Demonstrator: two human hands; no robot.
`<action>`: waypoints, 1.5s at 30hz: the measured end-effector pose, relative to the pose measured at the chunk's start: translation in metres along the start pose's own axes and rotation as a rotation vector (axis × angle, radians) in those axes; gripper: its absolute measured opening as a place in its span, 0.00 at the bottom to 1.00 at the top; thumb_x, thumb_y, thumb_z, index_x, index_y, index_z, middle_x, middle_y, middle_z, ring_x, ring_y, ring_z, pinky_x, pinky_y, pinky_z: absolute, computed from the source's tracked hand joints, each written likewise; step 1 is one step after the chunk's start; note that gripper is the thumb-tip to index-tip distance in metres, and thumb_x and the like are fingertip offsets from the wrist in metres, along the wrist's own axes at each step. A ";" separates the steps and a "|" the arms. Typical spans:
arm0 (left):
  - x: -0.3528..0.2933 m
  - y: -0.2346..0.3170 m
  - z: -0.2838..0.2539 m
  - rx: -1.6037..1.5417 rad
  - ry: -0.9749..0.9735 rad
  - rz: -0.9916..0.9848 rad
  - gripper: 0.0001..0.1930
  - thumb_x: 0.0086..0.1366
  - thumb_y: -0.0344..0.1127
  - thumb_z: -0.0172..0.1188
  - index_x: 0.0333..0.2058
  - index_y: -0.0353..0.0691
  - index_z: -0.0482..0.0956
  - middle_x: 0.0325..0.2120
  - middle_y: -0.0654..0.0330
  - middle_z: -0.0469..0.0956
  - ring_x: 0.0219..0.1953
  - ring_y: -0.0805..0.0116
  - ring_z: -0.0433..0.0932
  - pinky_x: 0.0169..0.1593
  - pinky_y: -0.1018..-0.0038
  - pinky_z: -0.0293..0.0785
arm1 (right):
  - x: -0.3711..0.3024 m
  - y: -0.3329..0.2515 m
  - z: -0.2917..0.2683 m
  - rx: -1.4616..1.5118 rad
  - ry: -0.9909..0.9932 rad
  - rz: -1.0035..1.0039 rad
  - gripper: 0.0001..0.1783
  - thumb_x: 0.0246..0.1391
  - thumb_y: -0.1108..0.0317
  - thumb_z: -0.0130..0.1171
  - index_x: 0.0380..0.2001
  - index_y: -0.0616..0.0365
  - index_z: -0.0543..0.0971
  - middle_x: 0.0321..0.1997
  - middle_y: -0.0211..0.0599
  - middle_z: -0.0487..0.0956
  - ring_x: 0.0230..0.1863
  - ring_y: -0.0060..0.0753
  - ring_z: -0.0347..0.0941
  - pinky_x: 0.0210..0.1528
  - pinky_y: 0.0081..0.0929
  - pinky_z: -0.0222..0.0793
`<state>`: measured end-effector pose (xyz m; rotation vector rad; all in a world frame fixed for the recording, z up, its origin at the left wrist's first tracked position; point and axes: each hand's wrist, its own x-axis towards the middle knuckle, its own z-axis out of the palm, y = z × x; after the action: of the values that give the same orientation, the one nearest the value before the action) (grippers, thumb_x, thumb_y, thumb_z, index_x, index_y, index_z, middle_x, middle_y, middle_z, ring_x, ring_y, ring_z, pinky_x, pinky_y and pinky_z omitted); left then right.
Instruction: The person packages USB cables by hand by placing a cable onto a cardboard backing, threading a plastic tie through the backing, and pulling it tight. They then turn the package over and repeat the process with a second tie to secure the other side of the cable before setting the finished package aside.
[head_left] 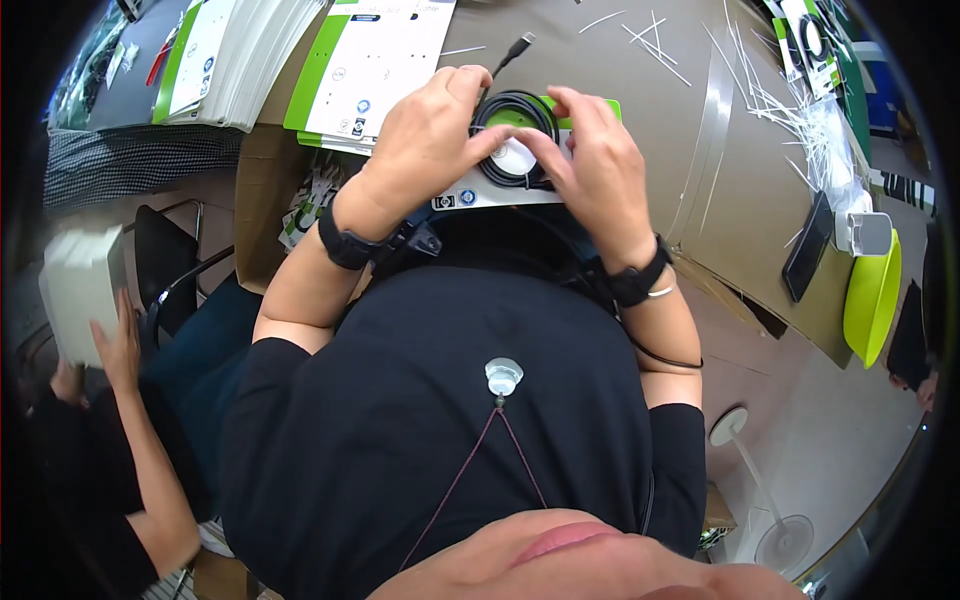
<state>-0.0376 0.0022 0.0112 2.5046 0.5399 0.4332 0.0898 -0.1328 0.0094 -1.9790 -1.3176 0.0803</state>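
Note:
A coiled black cable [543, 117] lies on a white and green backing card [500, 197] at the table's near edge. The cable's plug end [521, 45] sticks up beyond the coil. My left hand [425, 125] curls round the coil's left side, thumb across it and fingers by the cable leading to the plug. On the other side, my right hand [603, 165] has its thumb on the coil and its bent forefinger at the card's far right corner. The two thumbs nearly meet over the coil's middle. My palms hide part of the card.
More green and white cards [375, 75] lie to the left, beside a thick card stack [235, 60]. Thin white ties [770, 110] scatter at the right, near a black phone [808, 245] and a yellow-green tray [872, 300]. At far left, another person holds a pale stack [85, 290].

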 end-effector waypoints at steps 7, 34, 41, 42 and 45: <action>-0.004 -0.002 0.003 0.022 0.001 0.011 0.19 0.53 0.29 0.61 0.45 0.35 0.72 0.34 0.54 0.74 0.33 0.61 0.76 0.38 0.70 0.74 | 0.001 0.006 0.008 -0.112 0.007 -0.068 0.11 0.49 0.68 0.61 0.37 0.56 0.78 0.37 0.38 0.78 0.34 0.40 0.76 0.35 0.32 0.72; -0.007 0.010 0.005 0.088 -0.054 0.082 0.21 0.49 0.23 0.58 0.45 0.34 0.72 0.35 0.50 0.69 0.37 0.53 0.74 0.42 0.66 0.73 | 0.011 0.022 0.019 0.016 0.206 0.012 0.06 0.48 0.74 0.62 0.32 0.57 0.82 0.30 0.35 0.77 0.27 0.31 0.75 0.30 0.24 0.72; -0.011 0.011 0.010 0.206 -0.021 0.113 0.24 0.48 0.24 0.60 0.48 0.34 0.71 0.35 0.52 0.69 0.37 0.55 0.74 0.40 0.68 0.74 | 0.001 0.018 0.012 0.039 0.112 -0.036 0.11 0.47 0.71 0.64 0.36 0.56 0.82 0.33 0.36 0.76 0.34 0.35 0.72 0.38 0.27 0.70; -0.012 0.011 0.010 0.220 -0.024 0.116 0.24 0.48 0.24 0.60 0.48 0.34 0.71 0.34 0.52 0.69 0.37 0.56 0.74 0.40 0.69 0.74 | 0.000 0.015 0.010 0.042 0.110 -0.038 0.11 0.47 0.71 0.64 0.36 0.56 0.82 0.33 0.36 0.76 0.34 0.35 0.72 0.38 0.27 0.70; -0.012 0.012 0.011 0.226 0.016 0.114 0.24 0.48 0.24 0.59 0.48 0.34 0.72 0.34 0.53 0.70 0.37 0.57 0.74 0.40 0.69 0.74 | -0.003 0.010 0.006 0.018 0.027 -0.098 0.15 0.46 0.69 0.65 0.40 0.58 0.81 0.37 0.38 0.75 0.38 0.38 0.70 0.42 0.29 0.68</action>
<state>-0.0404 -0.0176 0.0066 2.7611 0.4775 0.4577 0.0931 -0.1341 -0.0019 -1.8911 -1.3892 0.0179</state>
